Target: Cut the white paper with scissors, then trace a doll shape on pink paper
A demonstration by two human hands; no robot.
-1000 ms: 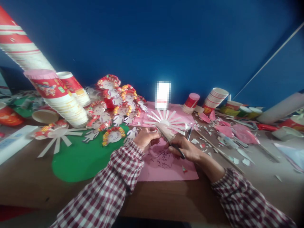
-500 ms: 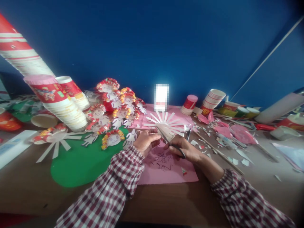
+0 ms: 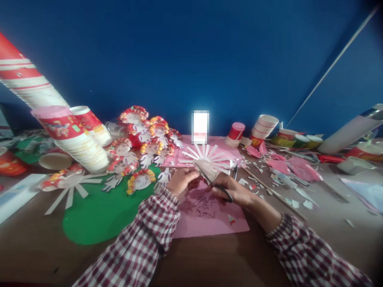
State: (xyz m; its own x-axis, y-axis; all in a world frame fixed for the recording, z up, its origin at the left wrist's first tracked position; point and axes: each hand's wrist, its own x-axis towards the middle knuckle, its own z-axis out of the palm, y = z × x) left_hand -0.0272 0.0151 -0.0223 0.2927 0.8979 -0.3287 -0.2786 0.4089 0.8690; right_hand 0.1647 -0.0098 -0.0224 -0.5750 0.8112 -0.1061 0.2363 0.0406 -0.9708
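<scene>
Right hand (image 3: 237, 192) grips scissors (image 3: 205, 173), left hand (image 3: 181, 181) seemingly pinches paper (image 3: 204, 158). Likely cutting; the next snip needs steady paper.

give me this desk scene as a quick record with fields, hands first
right hand: grip on dark-handled scissors
left hand: close to the scissor blades; what its fingers pinch is unclear
beyond hands: white paper cutout with strips fanning out
under hands: pink sheet with dark markings
left side: green sheet, decorated paper figures, leaning cup stack
right side: pale paper scraps, crumpled pink pieces
background: blue wall
</scene>
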